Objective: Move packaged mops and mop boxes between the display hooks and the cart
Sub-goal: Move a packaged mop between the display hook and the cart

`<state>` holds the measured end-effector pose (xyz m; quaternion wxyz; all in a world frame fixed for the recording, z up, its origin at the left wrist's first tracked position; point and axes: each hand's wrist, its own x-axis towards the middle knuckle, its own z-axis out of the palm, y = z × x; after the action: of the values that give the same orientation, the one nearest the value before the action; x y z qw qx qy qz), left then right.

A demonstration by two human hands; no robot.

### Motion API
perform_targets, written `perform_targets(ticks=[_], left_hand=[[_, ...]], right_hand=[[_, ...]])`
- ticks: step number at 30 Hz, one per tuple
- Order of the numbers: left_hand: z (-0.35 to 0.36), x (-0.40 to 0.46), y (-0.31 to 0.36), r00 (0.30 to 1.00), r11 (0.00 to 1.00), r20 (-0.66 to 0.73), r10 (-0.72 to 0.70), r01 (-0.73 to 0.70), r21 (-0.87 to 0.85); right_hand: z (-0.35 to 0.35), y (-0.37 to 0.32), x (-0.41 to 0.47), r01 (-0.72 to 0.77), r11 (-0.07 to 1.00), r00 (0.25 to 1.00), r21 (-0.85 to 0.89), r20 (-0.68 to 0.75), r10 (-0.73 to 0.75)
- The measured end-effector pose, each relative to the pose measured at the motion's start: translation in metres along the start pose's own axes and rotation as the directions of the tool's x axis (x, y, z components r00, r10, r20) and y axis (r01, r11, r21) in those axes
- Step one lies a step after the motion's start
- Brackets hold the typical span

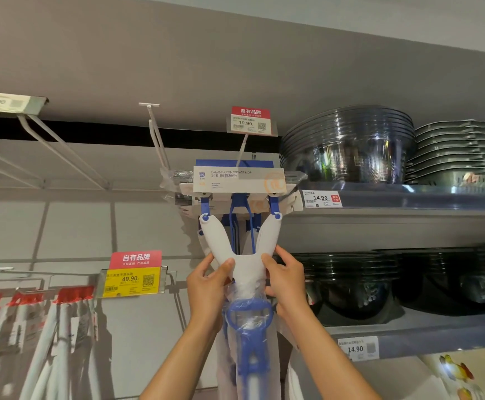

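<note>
A packaged sponge mop [244, 249] with a white Y-shaped yoke, blue fittings and a card label hangs head-up at the display hook [242, 147] under a 19.90 price tag. My left hand [209, 284] grips the left side of the white yoke, thumb on its front. My right hand [286, 278] grips the right side of the same yoke. The mop's blue lever and plastic-wrapped handle run down between my forearms. More mops of the same kind hang behind it. The cart is out of view.
An empty white hook [156, 134] juts out left of the mop. Lower left hang red-topped packaged mops [47, 327] by a 49.90 tag [133, 281]. Shelves on the right carry stacked dark glass bowls [348, 145] and trays [455, 151].
</note>
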<state>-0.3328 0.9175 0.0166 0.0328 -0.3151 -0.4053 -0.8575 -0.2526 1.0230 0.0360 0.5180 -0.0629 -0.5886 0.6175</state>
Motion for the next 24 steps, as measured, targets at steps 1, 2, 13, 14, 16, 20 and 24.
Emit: perform_targets(ticks=[1,2,13,14,16,20,24], left_hand=[[0.000,0.003,-0.001,1.000,1.000,-0.010,-0.009,0.009,0.009],[-0.001,0.006,-0.003,1.000,1.000,-0.018,-0.022,0.022,0.017],[-0.010,0.029,-0.026,0.995,0.994,-0.028,-0.098,0.099,0.042],[-0.011,0.030,-0.027,0.995,0.994,-0.023,-0.100,0.101,0.034],[-0.011,0.034,-0.032,0.994,0.994,-0.013,-0.106,0.106,0.014],[-0.012,0.039,-0.044,0.994,0.994,0.002,-0.113,0.113,0.012],[-0.013,0.038,-0.048,0.996,0.995,0.022,-0.088,0.087,0.045]], right_hand=[[0.002,0.001,0.002,-0.003,1.000,1.000,0.001,-0.004,0.003],[0.003,0.002,0.003,-0.002,1.000,1.000,-0.006,-0.007,0.002],[0.019,0.034,0.019,-0.038,0.999,0.999,-0.004,-0.016,0.038],[0.020,0.037,0.020,-0.046,0.999,0.999,0.003,-0.011,0.046],[0.022,0.042,0.024,-0.059,0.998,0.998,0.008,-0.006,0.059],[0.024,0.048,0.027,-0.059,0.998,0.998,-0.007,-0.006,0.059],[0.024,0.052,0.028,-0.057,0.998,0.998,-0.024,-0.002,0.057]])
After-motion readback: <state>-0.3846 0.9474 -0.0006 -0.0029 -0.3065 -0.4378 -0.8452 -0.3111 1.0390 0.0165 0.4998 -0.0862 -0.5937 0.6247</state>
